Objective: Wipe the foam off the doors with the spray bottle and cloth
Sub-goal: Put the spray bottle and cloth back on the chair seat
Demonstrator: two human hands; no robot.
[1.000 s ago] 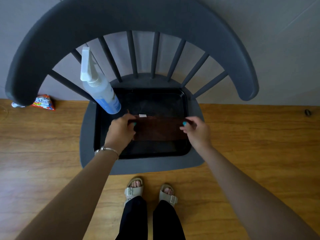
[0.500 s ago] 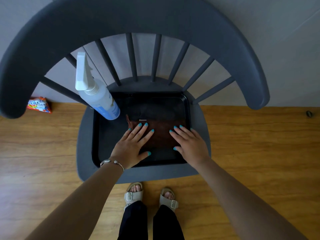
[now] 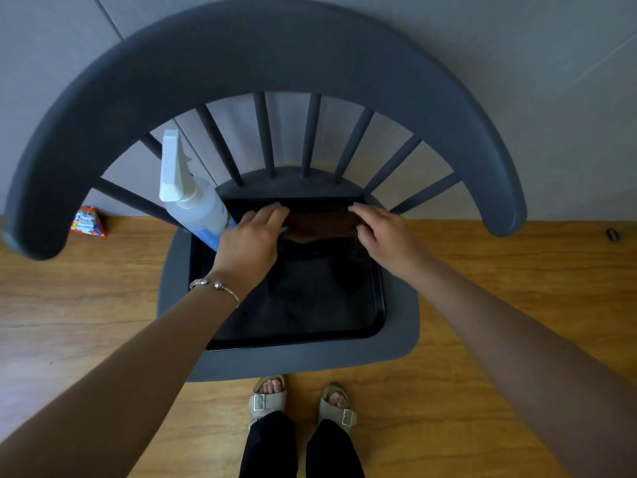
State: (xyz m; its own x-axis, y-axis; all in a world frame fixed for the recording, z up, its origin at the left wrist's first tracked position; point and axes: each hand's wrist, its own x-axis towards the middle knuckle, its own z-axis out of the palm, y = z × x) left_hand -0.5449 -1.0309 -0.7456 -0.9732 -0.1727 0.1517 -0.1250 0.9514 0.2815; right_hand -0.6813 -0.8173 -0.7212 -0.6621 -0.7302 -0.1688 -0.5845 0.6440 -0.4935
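Observation:
A folded dark brown cloth (image 3: 320,224) lies at the far end of a black tray (image 3: 310,305) on the seat of a grey chair (image 3: 262,56). My left hand (image 3: 251,243) holds the cloth's left end, fingers curled over it. My right hand (image 3: 382,232) holds the right end the same way. A clear spray bottle (image 3: 196,208) with a white trigger head and blue label stands in the tray's far left corner, just beside my left hand. No door or foam is in view.
The chair's curved backrest and spindles arch over the tray, close to a grey wall. Wooden floor surrounds the chair. A small colourful packet (image 3: 88,224) lies on the floor at left, a small dark object (image 3: 612,234) at right. My sandalled feet (image 3: 300,398) stand below the seat.
Half a second ago both hands pressed flat on the cloth in the tray's middle. Now the cloth is a narrower strip at the tray's far end, with both hands curled on its ends.

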